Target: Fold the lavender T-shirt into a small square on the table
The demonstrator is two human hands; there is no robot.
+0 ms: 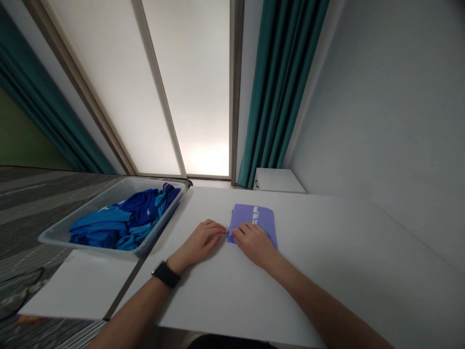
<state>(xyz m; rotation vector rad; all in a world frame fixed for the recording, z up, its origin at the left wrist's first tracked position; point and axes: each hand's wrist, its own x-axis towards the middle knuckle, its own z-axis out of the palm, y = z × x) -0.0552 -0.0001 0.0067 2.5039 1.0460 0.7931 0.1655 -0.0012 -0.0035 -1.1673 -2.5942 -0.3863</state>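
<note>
A purple folded garment (267, 220) with white lettering lies flat on the white table (214, 305) in front of me. My right hand (254, 242) rests on its lower left part, fingers stretched out and palm down, covering some of the lettering. Just left of the fold, my left hand (205, 240) lies at the table, its fingers loosely bent and the tips close to the garment's edge. Whether those tips touch the cloth I cannot tell. A black watch (166, 274) is on my left wrist.
To the left, a clear plastic bin (58, 232) holds several blue garments (105, 223), beside the table edge on a lower white surface (78, 286). A small white cabinet (279, 180) stands behind the table. A grey wall (392, 121) is at the right.
</note>
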